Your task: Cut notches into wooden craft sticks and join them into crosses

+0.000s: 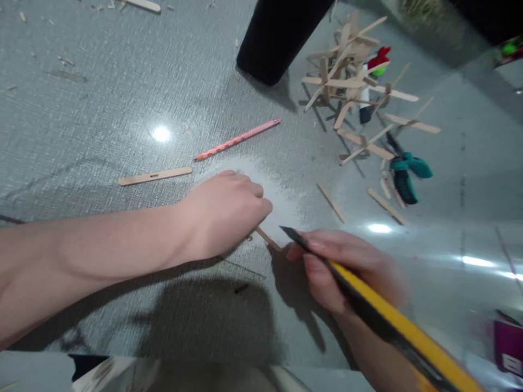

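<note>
Yellow-and-black cutter (398, 326), nearest us: we find it enclosed by the right hand (363, 256), its dark pointed blade (289, 233) aimed towards the left hand.

Grey table (102, 98): textured, glossy, its near edge running below both hands.

Left hand (226, 212): curled palm-down, well in from that near edge. We cannot tell whether its hidden fingers pinch the wooden strip beneath or only press it.

Black tapered object (278, 43): far from the near edge, beyond both hands.

Crossed-stick pieces (343, 81): clustered towards the table's far side, on the right.

Teal-and-black pliers (404, 179): nearer us than the cluster, beside loose sticks (386, 206).

Pink pencil (239, 140): just beyond the left hand.

Slotted stick (171, 174): flat, left of the pencil, a small opening near its middle.

Hazards: we judge that a slip of the blade could cut the left hand, given how near its point is to those knuckles. The narrow strip could roll or twist under uneven pressure; its short exposed length leaves little room for the right fingertips. Too hard a push might split the wood or score the table.

Wooden strip (268, 239): pale brown, slim, seemingly straight. We place it on or just above the table, between the hands, one end under the left hand, the other just beside the right fingertips, near white dust (281, 204).
</note>
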`<state>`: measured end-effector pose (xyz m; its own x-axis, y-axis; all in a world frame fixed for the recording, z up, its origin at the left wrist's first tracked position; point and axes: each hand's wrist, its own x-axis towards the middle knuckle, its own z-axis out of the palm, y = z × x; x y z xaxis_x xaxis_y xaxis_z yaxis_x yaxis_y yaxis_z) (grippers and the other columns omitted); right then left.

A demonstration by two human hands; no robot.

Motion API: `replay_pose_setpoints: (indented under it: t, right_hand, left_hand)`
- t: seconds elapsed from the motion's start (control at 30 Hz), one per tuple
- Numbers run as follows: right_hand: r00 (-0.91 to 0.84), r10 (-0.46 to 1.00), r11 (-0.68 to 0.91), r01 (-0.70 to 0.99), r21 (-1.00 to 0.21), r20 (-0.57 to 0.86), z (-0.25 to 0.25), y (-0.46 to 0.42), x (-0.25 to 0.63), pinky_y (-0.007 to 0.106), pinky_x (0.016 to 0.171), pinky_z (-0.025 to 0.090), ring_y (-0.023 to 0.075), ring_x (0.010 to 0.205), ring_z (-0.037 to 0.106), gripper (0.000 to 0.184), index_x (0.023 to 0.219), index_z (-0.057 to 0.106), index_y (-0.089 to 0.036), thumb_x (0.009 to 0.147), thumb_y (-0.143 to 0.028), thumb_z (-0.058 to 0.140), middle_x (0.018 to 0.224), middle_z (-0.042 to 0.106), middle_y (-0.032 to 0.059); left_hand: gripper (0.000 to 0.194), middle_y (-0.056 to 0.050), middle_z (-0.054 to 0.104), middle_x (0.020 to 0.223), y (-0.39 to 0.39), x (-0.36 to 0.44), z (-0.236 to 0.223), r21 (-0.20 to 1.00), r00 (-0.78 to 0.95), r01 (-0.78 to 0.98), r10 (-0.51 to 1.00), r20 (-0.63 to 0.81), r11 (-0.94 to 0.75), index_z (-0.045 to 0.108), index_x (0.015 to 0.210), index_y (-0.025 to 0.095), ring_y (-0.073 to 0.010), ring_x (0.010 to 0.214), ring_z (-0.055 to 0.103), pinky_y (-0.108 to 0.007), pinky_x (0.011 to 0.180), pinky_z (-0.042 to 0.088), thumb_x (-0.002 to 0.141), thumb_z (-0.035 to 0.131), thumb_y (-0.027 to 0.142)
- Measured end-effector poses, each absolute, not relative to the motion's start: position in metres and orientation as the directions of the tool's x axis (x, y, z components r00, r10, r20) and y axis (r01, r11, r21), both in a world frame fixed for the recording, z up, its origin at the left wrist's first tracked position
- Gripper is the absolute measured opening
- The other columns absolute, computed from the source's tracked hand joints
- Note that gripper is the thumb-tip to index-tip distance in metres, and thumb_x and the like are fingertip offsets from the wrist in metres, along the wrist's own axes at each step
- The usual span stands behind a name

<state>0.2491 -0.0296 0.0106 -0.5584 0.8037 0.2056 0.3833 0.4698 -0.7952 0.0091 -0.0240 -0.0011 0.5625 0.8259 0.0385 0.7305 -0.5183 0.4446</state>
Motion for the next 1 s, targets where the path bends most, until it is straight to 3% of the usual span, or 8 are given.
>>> replay_pose_setpoints:
  t: [0.07,0.13,0.2,0.33,0.6,1.0]
  right_hand:
    - [-0.462,0.845,0.469,0.397,-0.789,0.269,0.004,-0.029,0.251,0.035,0.061,0.061,0.02,0.066,0.072,0.012,0.106,0.071,-0.033,0.097,-0.025,0.069,0.085,0.077,0.0016]
    - [-0.447,0.865,0.43,0.422,-0.798,0.229,0.003,-0.027,0.25,0.034,0.06,0.062,0.019,0.065,0.072,0.016,0.107,0.072,-0.031,0.096,-0.02,0.069,0.087,0.077,0.0027]
    - [-0.489,0.848,0.428,0.402,-0.809,0.205,0.004,-0.024,0.248,0.032,0.062,0.062,0.0174,0.068,0.073,0.022,0.107,0.072,-0.03,0.093,-0.012,0.069,0.087,0.077,0.0015]
    - [-0.584,0.739,0.558,0.254,-0.79,0.335,0.0,-0.015,0.247,0.027,0.059,0.061,0.0162,0.071,0.075,0.029,0.109,0.071,-0.026,0.087,-0.006,0.07,0.089,0.078,0.0026]
    - [-0.677,0.662,0.596,0.216,-0.773,0.321,0.001,-0.008,0.245,0.027,0.061,0.064,0.0172,0.071,0.077,0.03,0.11,0.068,-0.025,0.088,-0.005,0.065,0.085,0.079,0.004]
    - [-0.731,0.615,0.595,0.182,-0.783,0.297,0.004,-0.003,0.242,0.025,0.061,0.064,0.0171,0.069,0.076,0.031,0.11,0.067,-0.024,0.086,-0.004,0.064,0.086,0.079,0.0067]
  left_hand:
    - [0.013,-0.003,0.074,0.087,-0.028,0.004,-0.007,0.447,0.593,0.665,0.787,0.172,-0.599,0.073,0.082,0.02,-0.0232,0.086,0.064,-0.038,0.077,0.041,0.093,0.066,0.019]
    - [0.019,-0.002,0.074,0.089,-0.03,-0.001,-0.011,0.474,0.62,0.593,0.745,0.246,-0.651,0.075,0.081,0.022,-0.0225,0.088,0.063,-0.038,0.078,0.039,0.095,0.062,0.016]
    - [0.021,-0.002,0.074,0.091,-0.03,-0.005,-0.013,0.567,0.603,0.536,0.754,0.26,-0.625,0.077,0.081,0.022,-0.0214,0.09,0.063,-0.038,0.081,0.04,0.094,0.062,0.014]
    - [0.021,-0.003,0.071,0.092,-0.028,-0.008,-0.012,0.729,0.538,0.46,0.812,0.225,-0.507,0.077,0.082,0.02,-0.0175,0.088,0.062,-0.032,0.082,0.045,0.093,0.06,0.012]
    - [0.026,-0.005,0.071,0.101,-0.024,-0.009,-0.001,0.718,0.508,0.564,0.857,0.089,-0.409,0.08,0.092,0.018,-0.0153,0.09,0.065,-0.025,0.078,0.049,0.094,0.056,0.011]
    - [0.029,-0.006,0.071,0.101,-0.024,-0.01,-0.003,0.722,0.543,0.541,0.835,0.091,-0.431,0.08,0.094,0.019,-0.0182,0.093,0.063,-0.029,0.08,0.047,0.095,0.052,0.01]
